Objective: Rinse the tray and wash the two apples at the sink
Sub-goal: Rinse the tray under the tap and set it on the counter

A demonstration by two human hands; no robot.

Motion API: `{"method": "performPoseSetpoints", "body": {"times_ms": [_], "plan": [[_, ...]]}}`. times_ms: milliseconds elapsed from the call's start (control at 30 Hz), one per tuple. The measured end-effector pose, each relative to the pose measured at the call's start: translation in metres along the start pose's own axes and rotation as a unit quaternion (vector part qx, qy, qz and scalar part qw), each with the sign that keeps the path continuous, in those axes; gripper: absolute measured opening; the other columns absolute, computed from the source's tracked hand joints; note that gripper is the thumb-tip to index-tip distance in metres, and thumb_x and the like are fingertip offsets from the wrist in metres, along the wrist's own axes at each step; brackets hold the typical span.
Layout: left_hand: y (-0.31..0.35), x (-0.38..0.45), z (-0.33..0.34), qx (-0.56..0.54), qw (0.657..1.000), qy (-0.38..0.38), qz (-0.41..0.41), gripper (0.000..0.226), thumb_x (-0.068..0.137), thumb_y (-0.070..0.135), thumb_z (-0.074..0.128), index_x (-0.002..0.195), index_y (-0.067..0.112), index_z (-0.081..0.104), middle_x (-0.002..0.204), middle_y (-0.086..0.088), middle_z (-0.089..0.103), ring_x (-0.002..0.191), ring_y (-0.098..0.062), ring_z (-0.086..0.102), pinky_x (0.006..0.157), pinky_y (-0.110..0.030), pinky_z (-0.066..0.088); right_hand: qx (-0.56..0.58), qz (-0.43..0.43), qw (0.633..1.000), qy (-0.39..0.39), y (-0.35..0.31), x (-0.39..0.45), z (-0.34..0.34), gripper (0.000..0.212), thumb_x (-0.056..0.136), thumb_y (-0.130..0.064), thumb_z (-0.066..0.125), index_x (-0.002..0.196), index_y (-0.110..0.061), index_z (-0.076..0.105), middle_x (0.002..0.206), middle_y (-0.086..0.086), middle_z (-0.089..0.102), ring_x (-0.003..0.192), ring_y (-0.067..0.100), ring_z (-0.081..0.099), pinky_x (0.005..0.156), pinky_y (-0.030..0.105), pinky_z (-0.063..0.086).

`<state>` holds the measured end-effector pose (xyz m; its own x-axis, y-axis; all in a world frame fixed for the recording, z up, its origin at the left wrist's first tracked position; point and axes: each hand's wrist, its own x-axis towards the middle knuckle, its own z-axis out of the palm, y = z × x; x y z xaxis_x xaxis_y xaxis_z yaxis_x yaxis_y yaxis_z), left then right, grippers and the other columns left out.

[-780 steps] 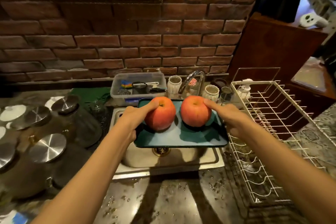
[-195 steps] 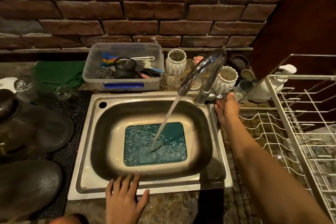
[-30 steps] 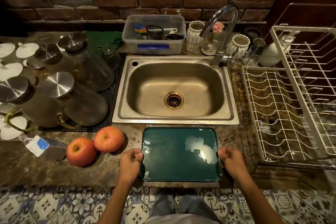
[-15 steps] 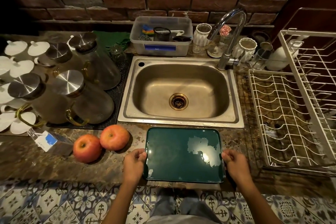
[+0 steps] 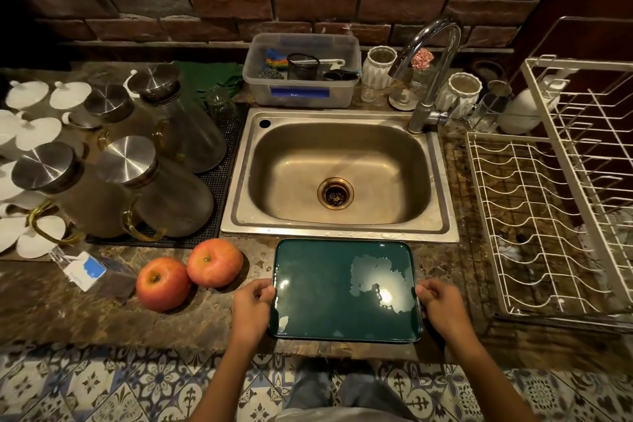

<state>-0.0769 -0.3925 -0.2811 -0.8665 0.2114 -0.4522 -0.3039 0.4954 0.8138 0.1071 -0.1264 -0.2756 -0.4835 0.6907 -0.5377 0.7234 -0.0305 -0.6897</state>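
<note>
Tray (image 5: 342,288): green, wet, flat on the counter just near of the sink (image 5: 337,233); long axis left-right. Left hand (image 5: 251,310) pinches its left rim, right hand (image 5: 442,310) its right rim.
Apples, two: (image 5: 163,283) and (image 5: 215,262), touching, on the counter left of the tray, apparently unwashed. Left hand nearer; likely next reach is leftward.
</note>
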Motion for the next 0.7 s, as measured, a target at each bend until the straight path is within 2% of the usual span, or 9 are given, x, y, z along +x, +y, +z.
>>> {"method": "performPoseSetpoints", "body": {"times_ms": [167, 233, 333, 500, 700], "plan": [[0.0024, -0.0017, -0.0001, -0.001, 1.000, -0.003, -0.001, 0.034, 0.097, -0.004, 0.055, 0.078, 0.023, 0.065, 0.082, 0.004, 0.069, 0.078, -0.008, 0.063, 0.064, -0.015, 0.047, 0.003, 0.000, 1.000, -0.001, -0.0035, -0.0020, -0.0002, 0.019, 0.100, -0.006, 0.053, 0.088, -0.002, 0.067, 0.071, 0.010, 0.062, 0.064, 0.019, 0.055, 0.059, 0.030, 0.045], [0.0025, -0.0018, -0.0011, -0.003, 1.000, -0.005, -0.002, 0.033, 0.097, -0.004, 0.055, 0.079, 0.022, 0.065, 0.081, 0.004, 0.070, 0.077, -0.008, 0.063, 0.062, -0.014, 0.048, 0.019, 0.009, 1.000, -0.011, -0.0050, -0.0030, -0.0023, 0.019, 0.100, -0.005, 0.052, 0.090, 0.002, 0.066, 0.070, 0.009, 0.061, 0.063, 0.018, 0.054, 0.057, 0.028, 0.045], [0.0001, -0.0003, -0.0020, -0.002, 1.000, -0.009, -0.006, 0.033, 0.096, -0.003, 0.056, 0.079, 0.022, 0.067, 0.080, 0.002, 0.072, 0.078, -0.014, 0.066, 0.071, -0.028, 0.053, 0.031, 0.015, 0.999, -0.020, -0.0050, -0.0020, -0.0049, 0.018, 0.100, -0.004, 0.052, 0.094, 0.005, 0.066, 0.075, 0.014, 0.064, 0.067, 0.021, 0.058, 0.060, 0.030, 0.049], [0.0027, -0.0038, -0.0021, -0.001, 1.000, -0.004, -0.001, 0.034, 0.096, -0.003, 0.057, 0.078, 0.024, 0.066, 0.079, 0.005, 0.071, 0.076, -0.010, 0.065, 0.065, -0.022, 0.047, 0.028, 0.016, 0.999, -0.028, -0.0064, -0.0034, -0.0063, 0.018, 0.100, -0.004, 0.051, 0.094, 0.002, 0.067, 0.082, 0.017, 0.068, 0.074, 0.023, 0.061, 0.062, 0.030, 0.047], [0.0003, -0.0014, -0.0030, 0.007, 1.000, -0.001, -0.011, 0.030, 0.095, -0.003, 0.058, 0.080, 0.021, 0.068, 0.083, -0.002, 0.072, 0.082, -0.022, 0.067, 0.078, -0.039, 0.055, 0.023, 0.017, 0.999, -0.034, -0.0057, -0.0040, -0.0078, 0.019, 0.100, -0.006, 0.052, 0.091, 0.000, 0.067, 0.072, 0.011, 0.062, 0.065, 0.019, 0.056, 0.059, 0.029, 0.046]]}}
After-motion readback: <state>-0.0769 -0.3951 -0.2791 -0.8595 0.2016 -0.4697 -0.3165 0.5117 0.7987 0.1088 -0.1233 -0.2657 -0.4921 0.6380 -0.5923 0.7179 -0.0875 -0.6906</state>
